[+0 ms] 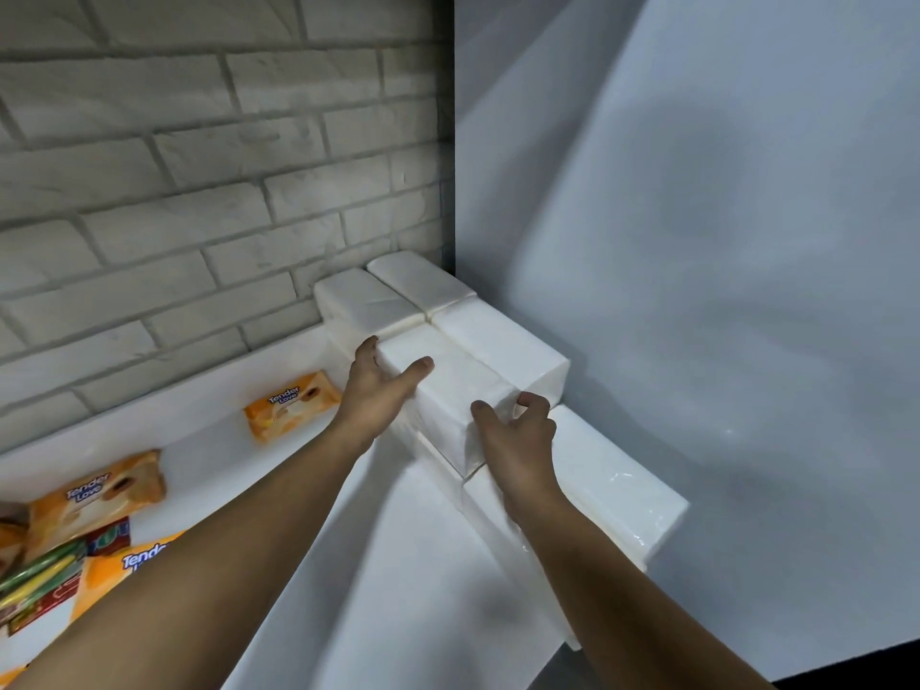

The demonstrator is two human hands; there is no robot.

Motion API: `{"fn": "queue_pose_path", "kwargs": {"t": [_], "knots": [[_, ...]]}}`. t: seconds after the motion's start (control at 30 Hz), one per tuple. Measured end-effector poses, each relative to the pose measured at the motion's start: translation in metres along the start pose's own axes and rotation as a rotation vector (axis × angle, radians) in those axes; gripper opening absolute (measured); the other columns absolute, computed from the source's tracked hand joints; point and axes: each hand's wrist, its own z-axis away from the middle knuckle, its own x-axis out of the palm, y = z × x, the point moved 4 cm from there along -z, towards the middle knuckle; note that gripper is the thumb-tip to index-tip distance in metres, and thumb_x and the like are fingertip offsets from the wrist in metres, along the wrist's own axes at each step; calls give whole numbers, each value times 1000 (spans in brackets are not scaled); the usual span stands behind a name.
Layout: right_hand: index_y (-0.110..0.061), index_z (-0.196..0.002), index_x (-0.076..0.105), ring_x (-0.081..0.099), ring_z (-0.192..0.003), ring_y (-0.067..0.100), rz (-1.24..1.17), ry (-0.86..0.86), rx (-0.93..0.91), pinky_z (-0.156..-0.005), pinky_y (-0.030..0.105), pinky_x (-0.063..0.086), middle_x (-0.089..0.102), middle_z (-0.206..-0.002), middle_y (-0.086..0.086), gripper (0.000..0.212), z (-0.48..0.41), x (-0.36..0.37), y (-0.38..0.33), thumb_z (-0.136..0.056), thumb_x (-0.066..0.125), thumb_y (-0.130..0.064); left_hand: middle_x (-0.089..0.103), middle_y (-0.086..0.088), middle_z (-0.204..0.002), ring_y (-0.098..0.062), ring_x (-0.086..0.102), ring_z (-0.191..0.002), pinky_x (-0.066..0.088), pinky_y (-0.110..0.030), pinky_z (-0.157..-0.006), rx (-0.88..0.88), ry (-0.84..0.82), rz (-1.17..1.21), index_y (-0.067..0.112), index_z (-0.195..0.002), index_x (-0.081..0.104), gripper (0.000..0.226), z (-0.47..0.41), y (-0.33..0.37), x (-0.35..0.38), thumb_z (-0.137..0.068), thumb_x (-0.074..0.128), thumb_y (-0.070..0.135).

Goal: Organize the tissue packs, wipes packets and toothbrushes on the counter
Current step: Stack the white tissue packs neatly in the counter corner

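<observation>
Several white tissue packs are stacked in the corner of the white counter (388, 565). My left hand (381, 385) presses the left side of the top front tissue pack (448, 390), thumb on its top. My right hand (517, 435) grips that pack's near end with curled fingers. Two packs (393, 296) lie behind it by the brick wall, another (503, 346) lies beside it, and a lower one (617, 490) lies along the right wall. Orange wipes packets (286, 405) (107, 490) lie at left. Toothbrush packs (40, 575) sit at the far left edge.
A grey brick wall (199, 166) backs the counter and a plain pale wall (722, 241) closes the right side. A third orange wipes packet (134, 565) is partly hidden under my left forearm.
</observation>
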Motion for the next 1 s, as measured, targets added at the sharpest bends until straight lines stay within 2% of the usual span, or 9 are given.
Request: {"fn": "queue_pose_path", "kwargs": {"t": [0.17, 0.3, 0.43, 0.57, 0.63, 0.7, 0.77, 0.83, 1.0], "knots": [[-21, -135, 45, 52, -123, 27, -40, 47, -6, -105, 48, 48, 47, -132, 4, 80, -6, 1, 1, -65, 63, -55, 56, 5, -136, -10, 63, -112, 53, -37, -103, 56, 106, -4, 24, -149, 44, 78, 3, 2, -2, -86, 76, 56], [-22, -128, 50, 58, -117, 27, -91, 50, 49, -100, 54, 52, 55, -126, 4, 80, -10, 2, 3, -62, 59, -67, 67, 6, -121, -9, 64, -109, 45, -20, -81, 73, 156, 37, 26, -132, 62, 49, 5, 0, -10, -91, 65, 52], [-24, -119, 54, 66, -104, 28, -103, 30, 47, -93, 55, 57, 61, -116, 4, 70, -12, 2, 4, -64, 59, -68, 70, 9, -114, -13, 67, -107, 54, -31, -89, 87, 176, 70, 28, -123, 66, 50, 4, 0, -16, -82, 65, 57], [-28, -123, 52, 61, -108, 24, -35, 13, -93, -96, 48, 55, 55, -124, 5, 63, -6, 3, 0, -67, 63, -53, 68, 15, -71, -4, 64, -71, 58, -54, -96, 59, 155, 98, 25, -116, 61, 41, 3, -8, -17, -86, 72, 51], [-28, -126, 50, 60, -110, 22, -6, 1, -163, -97, 43, 52, 53, -125, 3, 60, -3, 5, 1, -71, 62, -50, 70, 12, -80, -11, 68, -81, 56, -52, -99, 85, 159, 68, 25, -125, 58, 56, 9, -5, -17, -82, 71, 59], [-26, -126, 51, 63, -107, 23, -27, -6, -128, -94, 43, 55, 59, -123, 5, 61, -5, 5, 4, -75, 61, -57, 70, 9, -110, -15, 67, -107, 52, -43, -103, 127, 168, 34, 30, -133, 59, 67, 13, -1, -19, -78, 65, 68], [-21, -127, 49, 68, -88, 25, -123, -58, 8, -75, 38, 59, 64, -114, 7, 53, -9, 4, 9, -89, 58, -58, 64, 9, -124, -18, 59, -121, 46, -37, -106, 172, 180, -14, 34, -143, 52, 75, 17, 3, -22, -78, 59, 70], [-14, -128, 47, 64, -67, 27, -277, -135, 178, -62, 37, 56, 65, -104, 12, 49, -10, 5, 14, -99, 52, -53, 61, 9, -125, -21, 52, -125, 42, -41, -110, 232, 195, -121, 34, -152, 43, 82, 19, 8, -26, -79, 55, 69], [-14, -133, 48, 61, -68, 33, -516, -211, 349, -66, 39, 60, 61, -105, 25, 68, -11, 10, 18, -85, 72, -57, 68, -2, -130, -35, 52, -124, 42, -45, -106, 321, 187, -504, 30, -145, 51, 78, 20, 22, -25, -77, 55, 69]]}}
